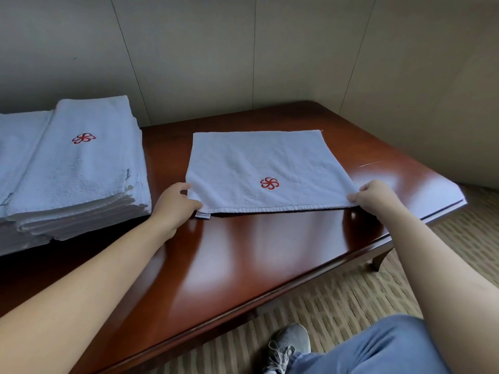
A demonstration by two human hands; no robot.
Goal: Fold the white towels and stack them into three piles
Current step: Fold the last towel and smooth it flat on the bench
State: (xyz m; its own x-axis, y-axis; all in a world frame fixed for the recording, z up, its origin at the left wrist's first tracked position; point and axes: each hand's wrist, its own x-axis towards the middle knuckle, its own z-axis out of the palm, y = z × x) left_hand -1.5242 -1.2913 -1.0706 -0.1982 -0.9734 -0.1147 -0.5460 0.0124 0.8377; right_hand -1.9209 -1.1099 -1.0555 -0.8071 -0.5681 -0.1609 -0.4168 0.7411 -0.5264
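A white towel (264,163) with a red pinwheel logo lies flat on the dark red wooden table (243,252), folded into a rectangle. My left hand (175,203) pinches its near left corner, beside a small label. My right hand (374,197) pinches its near right corner. At the left stands a pile of folded white towels (78,168) with the same red logo on top. A second pile (16,147) lies further left, cut off by the frame edge.
Beige wall panels close off the table's far side and right. The table's front edge runs diagonally toward the right corner (459,198). Below it are a striped carpet (337,300), my grey shoe (289,346) and blue trouser leg (378,346).
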